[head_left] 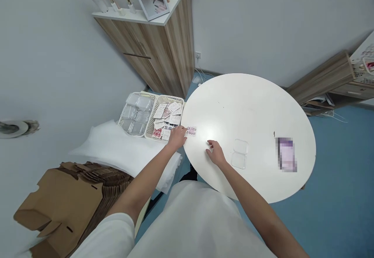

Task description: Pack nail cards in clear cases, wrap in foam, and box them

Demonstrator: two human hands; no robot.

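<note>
Grey walls (pixel 263 24) are backing a white oval table (pixel 248 102). At its left edge, a small pink-purple packet (pixel 191 131) is lying flat, meeting the fingertips of the left hand (pixel 177 137); whether they are pinching it cannot be told. The right hand (pixel 216 154) is holding nothing, thumb and fingers loosely parted. In judgement, the packet is likely weighing little, flexing slightly and sliding easily; its edges are offering the soundest hold. Near the right hand, a clear hinged case (pixel 239 154) is lying unfolded, looking thin and crushable. Beside the table, one white lattice basket (pixel 150 125) is holding printed cards (pixel 174 107) and coloured packets (pixel 157 133); the adjoining basket (pixel 150 110) is holding clear plastic containers (pixel 136 113).
</note>
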